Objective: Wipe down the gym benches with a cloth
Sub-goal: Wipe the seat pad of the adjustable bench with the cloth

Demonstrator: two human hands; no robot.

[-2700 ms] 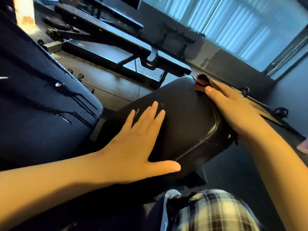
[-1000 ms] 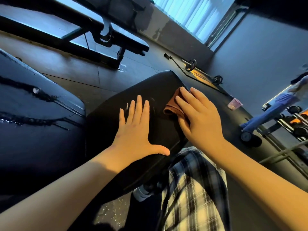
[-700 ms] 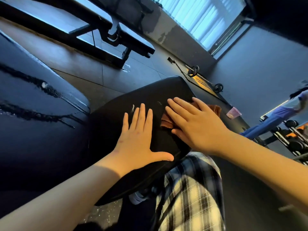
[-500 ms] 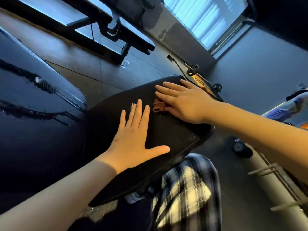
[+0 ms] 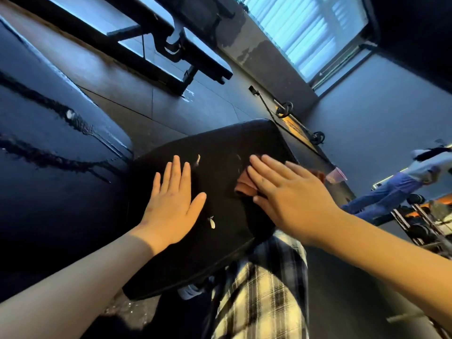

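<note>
**Item 1.** Black padded vinyl bench seat (image 5: 227, 216). Its long axis runs from lower left to upper right in the view, with the rounded far end pointing toward the window wall. There are two small white tears in the cover (image 5: 211, 222).

**Item 2.** Reddish-brown bunched cloth (image 5: 244, 188). It lies on the right part of the seat under the right hand (image 5: 291, 201). One fold shows at the fingertips and a second edge shows past the far side of the hand, so it stretches crosswise to the seat. The hand's fingers are straight and pressed flat on the cloth, not curled round it.

**Item 3.** Left hand (image 5: 171, 206). It rests palm down on the seat's left half, apart from the cloth. The fingers are extended and close together, pointing up the pad, with the thumb spread.

**Item 4.** Glossy dark backrest pad (image 5: 49, 167), at the left, beside the seat.

**Item 5.** Second black bench (image 5: 205, 62), on the floor beyond.

**Item 6.** Pink cup (image 5: 336, 176), on the floor past the seat's right edge.

**Item 7.** Plaid trousers (image 5: 264, 294), below the seat's near edge.

**Item 8.** Person in blue clothing (image 5: 391, 192), at the far right.
</note>
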